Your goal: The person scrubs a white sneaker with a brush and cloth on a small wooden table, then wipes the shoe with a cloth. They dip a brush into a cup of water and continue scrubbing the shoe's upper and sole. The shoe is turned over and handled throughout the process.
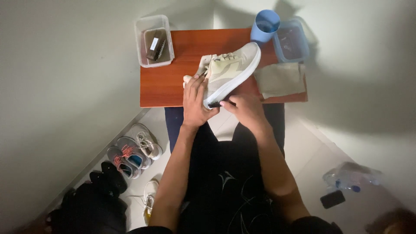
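Note:
A pale beige sneaker (228, 70) with a white sole lies tilted on its side over a small reddish-brown wooden table (167, 84). My left hand (195, 100) grips the sneaker around its heel and side. My right hand (246, 107) holds a small dark brush (214, 104) pressed against the sole edge near the heel. Both forearms reach forward from my lap, which is covered in dark clothing.
On the table stand a clear plastic box (154, 41) with a brush inside, a blue cup (264, 26), a blue-tinted plastic container (291, 41) and a folded beige cloth (281, 79). Several shoes (132, 151) line the floor at left. A plastic bottle (352, 177) and a phone (333, 199) lie at right.

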